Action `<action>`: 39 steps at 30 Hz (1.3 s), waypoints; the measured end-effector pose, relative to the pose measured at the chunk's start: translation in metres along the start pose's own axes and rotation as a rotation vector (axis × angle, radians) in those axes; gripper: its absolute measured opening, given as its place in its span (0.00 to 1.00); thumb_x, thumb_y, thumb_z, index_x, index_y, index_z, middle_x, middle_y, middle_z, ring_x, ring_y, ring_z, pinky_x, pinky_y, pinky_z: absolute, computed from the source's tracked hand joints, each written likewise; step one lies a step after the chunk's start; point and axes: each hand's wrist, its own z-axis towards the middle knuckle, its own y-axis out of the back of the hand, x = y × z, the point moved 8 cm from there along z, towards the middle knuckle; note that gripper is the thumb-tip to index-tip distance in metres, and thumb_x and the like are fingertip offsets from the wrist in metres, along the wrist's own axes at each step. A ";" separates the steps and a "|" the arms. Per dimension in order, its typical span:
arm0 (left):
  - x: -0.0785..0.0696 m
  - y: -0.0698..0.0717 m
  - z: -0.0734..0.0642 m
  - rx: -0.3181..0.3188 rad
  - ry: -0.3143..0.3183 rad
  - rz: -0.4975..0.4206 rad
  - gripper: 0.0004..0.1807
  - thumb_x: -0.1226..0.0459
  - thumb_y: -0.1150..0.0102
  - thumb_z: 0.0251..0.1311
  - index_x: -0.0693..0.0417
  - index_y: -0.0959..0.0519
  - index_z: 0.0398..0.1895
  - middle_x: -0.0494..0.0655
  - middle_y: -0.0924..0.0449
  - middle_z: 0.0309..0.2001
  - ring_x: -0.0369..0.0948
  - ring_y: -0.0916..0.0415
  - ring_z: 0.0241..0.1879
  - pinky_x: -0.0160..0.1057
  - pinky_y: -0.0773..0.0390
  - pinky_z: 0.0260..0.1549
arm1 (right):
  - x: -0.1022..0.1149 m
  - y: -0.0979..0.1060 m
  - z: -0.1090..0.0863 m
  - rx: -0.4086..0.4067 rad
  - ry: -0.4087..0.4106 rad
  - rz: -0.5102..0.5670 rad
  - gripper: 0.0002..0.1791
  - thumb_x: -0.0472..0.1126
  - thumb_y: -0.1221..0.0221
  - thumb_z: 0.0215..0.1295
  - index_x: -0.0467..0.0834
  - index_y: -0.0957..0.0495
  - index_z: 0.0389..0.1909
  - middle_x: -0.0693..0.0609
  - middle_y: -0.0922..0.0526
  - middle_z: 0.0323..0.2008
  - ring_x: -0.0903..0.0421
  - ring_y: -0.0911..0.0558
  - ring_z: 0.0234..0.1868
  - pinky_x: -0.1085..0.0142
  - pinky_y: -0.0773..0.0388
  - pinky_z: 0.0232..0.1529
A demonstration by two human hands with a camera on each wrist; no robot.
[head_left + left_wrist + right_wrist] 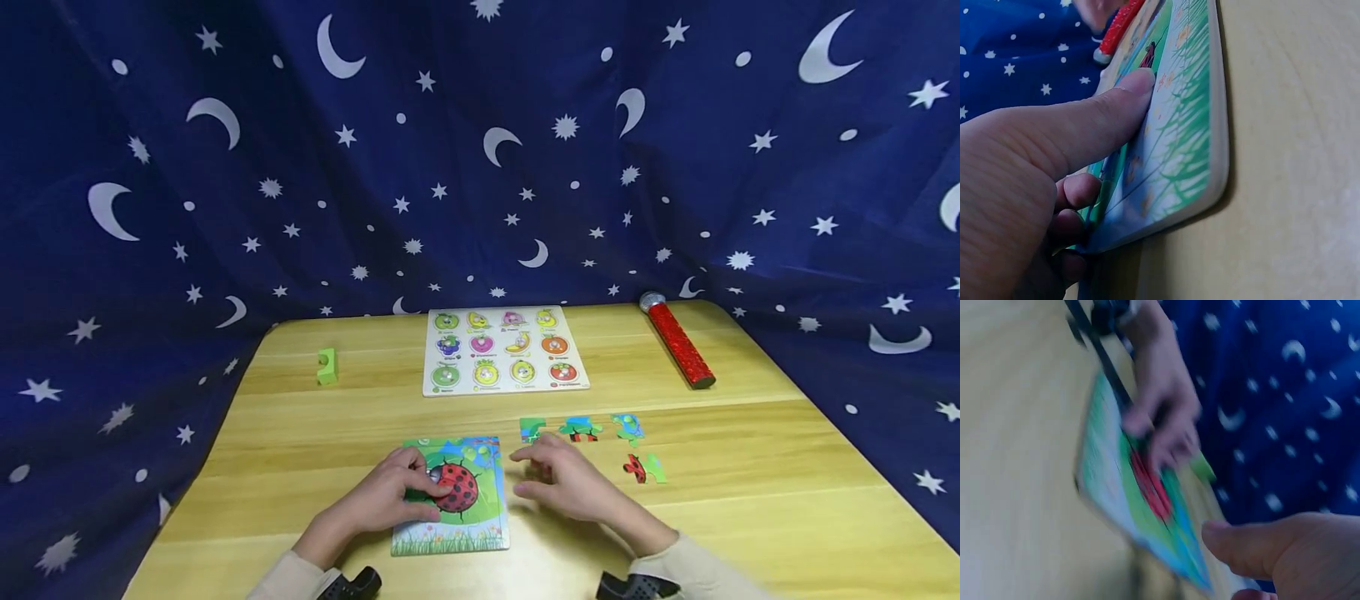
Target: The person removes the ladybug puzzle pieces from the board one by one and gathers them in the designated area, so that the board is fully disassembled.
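Observation:
A square ladybug jigsaw puzzle (487, 492), with grass along its near edge, lies flat on the table. My left hand (390, 493) rests on its left side, index finger reaching onto the red ladybug. In the left wrist view the thumb (1129, 94) lies along the puzzle's face while the other fingers bend by its edge. Just right of the puzzle is my right hand (566, 482), thumb and index apart with nothing between them. Beyond it lie loose jigsaw pieces: a green-blue one (532, 427), a blue-green one (628, 427) and red-and-green ones (637, 468).
A white fruit peg board (462, 358) lies at the back of the wooden table (360, 400). To its right is a red glittery microphone (681, 346). A small green block (327, 367) stands at the back left. A blue star-and-moon cloth (465, 158) hangs behind.

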 end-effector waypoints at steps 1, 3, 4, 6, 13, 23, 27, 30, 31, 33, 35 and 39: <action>0.000 0.000 0.000 -0.002 -0.004 0.006 0.19 0.48 0.29 0.50 0.37 0.13 0.47 0.34 0.35 0.35 0.30 0.42 0.39 0.31 0.37 0.38 | 0.005 -0.010 0.006 0.011 0.006 0.009 0.23 0.46 0.31 0.58 0.39 0.19 0.52 0.50 0.25 0.35 0.63 0.31 0.33 0.72 0.32 0.34; -0.002 0.000 0.001 -0.003 -0.014 0.012 0.19 0.48 0.29 0.50 0.37 0.13 0.47 0.34 0.35 0.36 0.30 0.42 0.39 0.31 0.37 0.39 | 0.013 -0.030 0.017 0.040 -0.003 0.010 0.24 0.47 0.31 0.58 0.39 0.18 0.53 0.51 0.26 0.35 0.64 0.32 0.32 0.73 0.33 0.33; -0.002 0.000 0.001 -0.002 -0.020 0.015 0.19 0.48 0.29 0.50 0.37 0.13 0.47 0.34 0.34 0.36 0.30 0.42 0.39 0.30 0.37 0.39 | 0.016 -0.038 0.021 0.050 -0.001 -0.004 0.25 0.48 0.31 0.57 0.40 0.18 0.53 0.51 0.25 0.35 0.64 0.32 0.33 0.72 0.33 0.34; -0.004 0.000 0.002 0.001 -0.029 0.020 0.19 0.48 0.30 0.51 0.37 0.13 0.47 0.34 0.34 0.36 0.30 0.41 0.40 0.30 0.36 0.39 | 0.020 -0.049 0.027 0.058 -0.003 -0.035 0.24 0.49 0.30 0.56 0.41 0.17 0.52 0.52 0.24 0.36 0.63 0.31 0.35 0.71 0.33 0.35; -0.004 0.003 0.004 -0.010 -0.029 0.047 0.19 0.48 0.29 0.50 0.36 0.13 0.47 0.33 0.34 0.36 0.30 0.41 0.40 0.30 0.36 0.38 | 0.023 -0.056 0.034 0.015 -0.015 -0.079 0.22 0.47 0.27 0.52 0.43 0.15 0.48 0.53 0.23 0.37 0.57 0.29 0.42 0.68 0.33 0.40; 0.001 0.003 -0.002 -0.021 0.034 0.069 0.27 0.41 0.33 0.51 0.36 0.17 0.55 0.32 0.33 0.40 0.31 0.39 0.41 0.30 0.35 0.39 | 0.023 -0.059 0.034 0.011 -0.030 -0.055 0.21 0.47 0.26 0.49 0.44 0.14 0.45 0.53 0.21 0.39 0.56 0.27 0.44 0.66 0.31 0.43; 0.005 0.006 -0.006 -0.027 0.068 0.097 0.33 0.39 0.34 0.51 0.40 0.20 0.59 0.35 0.33 0.40 0.31 0.39 0.40 0.31 0.35 0.38 | 0.023 -0.060 0.035 0.016 -0.049 -0.042 0.21 0.46 0.25 0.47 0.45 0.15 0.43 0.53 0.20 0.39 0.54 0.26 0.46 0.63 0.29 0.45; 0.007 0.009 -0.009 -0.035 0.088 0.118 0.33 0.39 0.34 0.51 0.42 0.20 0.59 0.35 0.33 0.39 0.32 0.40 0.39 0.32 0.37 0.38 | 0.023 -0.060 0.035 0.024 -0.063 -0.032 0.21 0.46 0.24 0.47 0.45 0.15 0.43 0.53 0.20 0.39 0.53 0.26 0.47 0.62 0.29 0.46; 0.008 0.010 -0.009 -0.036 0.093 0.124 0.32 0.39 0.34 0.51 0.43 0.19 0.58 0.35 0.33 0.39 0.32 0.40 0.39 0.32 0.37 0.38 | 0.023 -0.061 0.035 0.025 -0.067 -0.031 0.21 0.46 0.24 0.46 0.45 0.15 0.43 0.53 0.20 0.39 0.54 0.26 0.47 0.62 0.29 0.46; 0.009 0.011 -0.010 -0.039 0.101 0.134 0.32 0.39 0.34 0.51 0.43 0.19 0.57 0.35 0.34 0.39 0.32 0.40 0.39 0.32 0.37 0.39 | 0.023 -0.061 0.035 0.025 -0.069 -0.027 0.21 0.45 0.24 0.46 0.44 0.15 0.43 0.53 0.21 0.38 0.54 0.26 0.46 0.63 0.30 0.45; 0.011 0.010 -0.009 -0.037 0.100 0.136 0.32 0.38 0.35 0.52 0.43 0.19 0.57 0.35 0.33 0.40 0.32 0.40 0.39 0.32 0.37 0.39 | 0.024 -0.061 0.035 0.023 -0.072 -0.025 0.21 0.45 0.24 0.45 0.44 0.15 0.42 0.53 0.22 0.37 0.55 0.27 0.44 0.64 0.31 0.43; 0.013 0.008 -0.009 -0.039 0.101 0.126 0.31 0.37 0.36 0.51 0.42 0.18 0.55 0.35 0.34 0.39 0.32 0.40 0.39 0.32 0.38 0.38 | 0.024 -0.062 0.035 0.020 -0.081 -0.003 0.22 0.44 0.24 0.43 0.42 0.15 0.42 0.53 0.23 0.36 0.56 0.29 0.43 0.64 0.33 0.42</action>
